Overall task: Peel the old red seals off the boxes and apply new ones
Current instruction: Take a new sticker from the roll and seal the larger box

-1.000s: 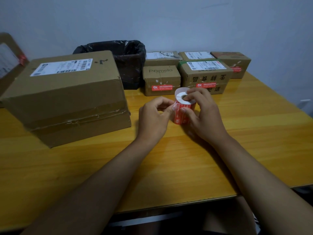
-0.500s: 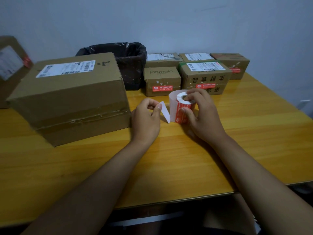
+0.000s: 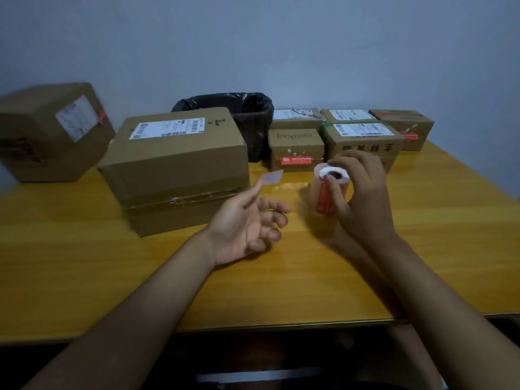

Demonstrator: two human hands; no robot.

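At the far left of the yellow wooden table sat a tilted brown cardboard box with a white label and a small red seal on its side. Next to it stood a big brown cardboard box with a white label on top and clear tape along its front. Behind that box was a bin lined with a black plastic bag. The left hand was palm up just in front of the big box. Its thumb and first finger pinched one pale sticker, held up in the air with its blank side showing, while the other fingers were loosely curled. To the right stood a small brown box with the word Pomelo on it and a red seal low on its front. More brown boxes sat in a group at the back right. The right hand gripped the roll of red and white stickers, which stood upright on the table, with fingers curled around its top and side.
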